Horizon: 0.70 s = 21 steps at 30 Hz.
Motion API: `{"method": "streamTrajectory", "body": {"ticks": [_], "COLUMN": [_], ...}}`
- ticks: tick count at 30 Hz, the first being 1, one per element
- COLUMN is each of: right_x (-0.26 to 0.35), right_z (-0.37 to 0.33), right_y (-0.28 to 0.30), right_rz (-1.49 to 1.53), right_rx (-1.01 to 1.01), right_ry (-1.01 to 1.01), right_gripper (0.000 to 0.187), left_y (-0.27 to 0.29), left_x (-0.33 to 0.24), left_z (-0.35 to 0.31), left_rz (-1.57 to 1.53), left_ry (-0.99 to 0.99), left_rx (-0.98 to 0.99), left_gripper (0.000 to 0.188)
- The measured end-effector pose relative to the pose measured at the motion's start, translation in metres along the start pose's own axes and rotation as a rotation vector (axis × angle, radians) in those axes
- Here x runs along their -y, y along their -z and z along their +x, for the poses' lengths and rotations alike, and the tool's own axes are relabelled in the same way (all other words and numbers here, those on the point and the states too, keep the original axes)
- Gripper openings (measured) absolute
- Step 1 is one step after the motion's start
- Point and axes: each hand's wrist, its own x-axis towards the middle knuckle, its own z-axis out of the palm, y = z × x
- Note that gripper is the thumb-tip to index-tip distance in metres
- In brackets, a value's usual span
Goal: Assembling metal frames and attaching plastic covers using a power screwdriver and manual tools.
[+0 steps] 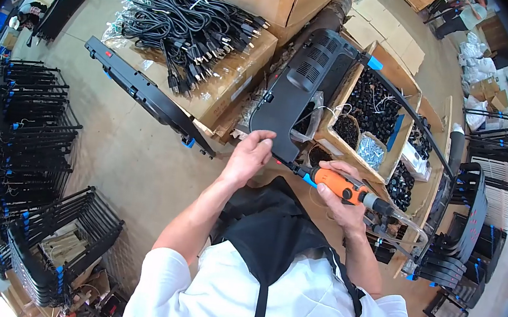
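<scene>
Apparently the work is partway along: the black moulded panel (275, 112), carrying a vented housing (314, 61), lies before the person, between the cable box and the parts bin, and reads as one largely built unit. Fastening along its near edge seems to be in hand, as the orange power screwdriver (340, 187) points at that end; whether a screw sits at its tip, and how many are already in, is too small to tell. The right hand (348, 214) has its grip wrapped firmly around the tool, while the left hand (248, 158) rests its fingertips at the panel's near corner, and I cannot tell whether its grip pinches the edge. Plenty of supplies remain: silver screws (371, 151) and black fittings (372, 100) fill the wooden parts bin (330, 144). What bears the panel is mostly hidden. Coiled black cables (188, 20) cover the cardboard cable box (244, 84), with a black frame (147, 98) leaning beside it. Around the concrete floor (156, 178) of this workshop stand stacked black frames (34, 144), white bags (475, 51) and, far off, another person (464, 18).
</scene>
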Motion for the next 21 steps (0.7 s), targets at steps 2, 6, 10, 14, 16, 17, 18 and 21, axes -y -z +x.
{"method": "streamTrajectory", "body": {"ticks": [2, 6, 10, 14, 16, 17, 18, 21], "right_x": [0.006, 0.006, 0.008, 0.015, 0.019, 0.021, 0.023, 0.012], "right_z": [0.004, 0.011, 0.019, 0.032, 0.037, 0.04, 0.041, 0.048], "right_y": [-0.005, -0.014, -0.022, -0.033, -0.036, -0.037, -0.038, -0.038], "right_rz": [-0.089, -0.142, -0.272, -0.361, -0.403, -0.453, -0.504, -0.518], "right_rx": [0.023, 0.051, 0.09, 0.144, 0.18, 0.211, 0.241, 0.282], "right_ry": [0.0, -0.052, -0.025, -0.001, -0.016, -0.028, -0.04, 0.017], "right_gripper": [0.048, 0.046, 0.044, 0.042, 0.042, 0.041, 0.041, 0.038], "left_y": [-0.008, -0.007, 0.02, 0.047, 0.053, 0.051, 0.048, 0.036], "left_x": [-0.002, -0.001, 0.001, 0.011, 0.011, 0.014, 0.018, 0.027], "left_z": [0.013, 0.027, 0.029, 0.03, 0.023, 0.018, 0.014, 0.004], "left_rz": [0.169, 0.22, 0.238, 0.025, -0.309, -0.376, -0.385, -0.46], "left_ry": [-0.046, -0.107, -0.272, -0.218, -0.069, -0.019, -0.018, 0.017], "left_rx": [-0.004, -0.011, -0.37, -0.374, -0.234, -0.258, -0.262, -0.291], "left_gripper": [0.029, 0.037, 0.037, 0.02, 0.016, 0.014, 0.014, 0.014]}}
